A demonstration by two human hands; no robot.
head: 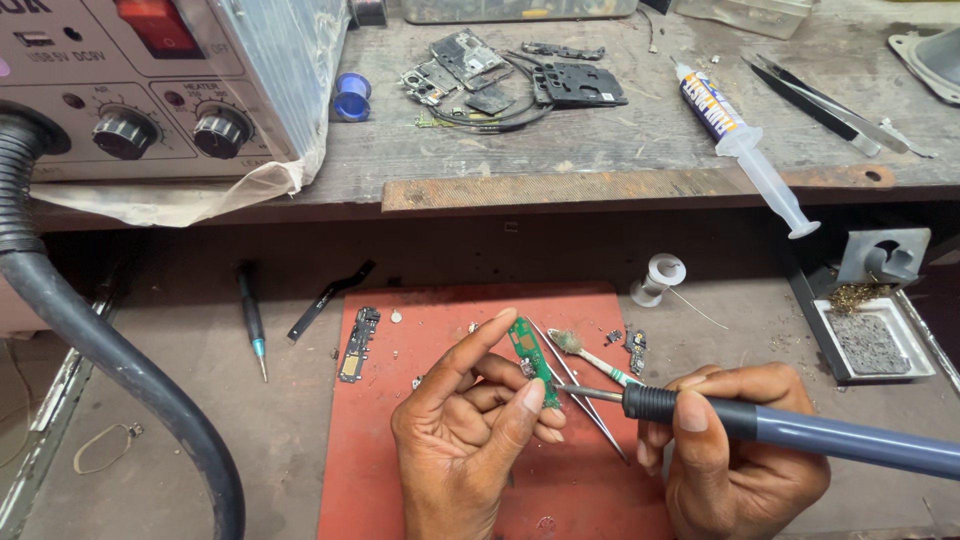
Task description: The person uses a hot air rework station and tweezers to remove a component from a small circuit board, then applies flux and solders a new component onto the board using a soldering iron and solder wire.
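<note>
While I look down over the red mat (400, 480), my left hand (470, 430) has its grip closed around a small green circuit board (530, 352), pinched upright between thumb and forefinger above the mat's middle. My right hand (735, 460) is wrapped tight around a soldering iron (800, 432) with a blue handle and black collar; its thin tip reaches left and meets the board's lower end. Steel tweezers (580, 390) lie slanted on the mat just beneath the board, and a small brush (590, 355) with a green and white handle rests beside them. Left on the mat sits another narrow board (358, 345). Off the mat to the left, on the counter (180, 400), lie a dark screwdriver (250, 318) and a black flex strip (328, 298). On the far shelf I see a syringe (745, 145), dismantled phone parts (510, 80) and a grey station with knobs (160, 90); its black hose (100, 350) curves down the left side.
</note>
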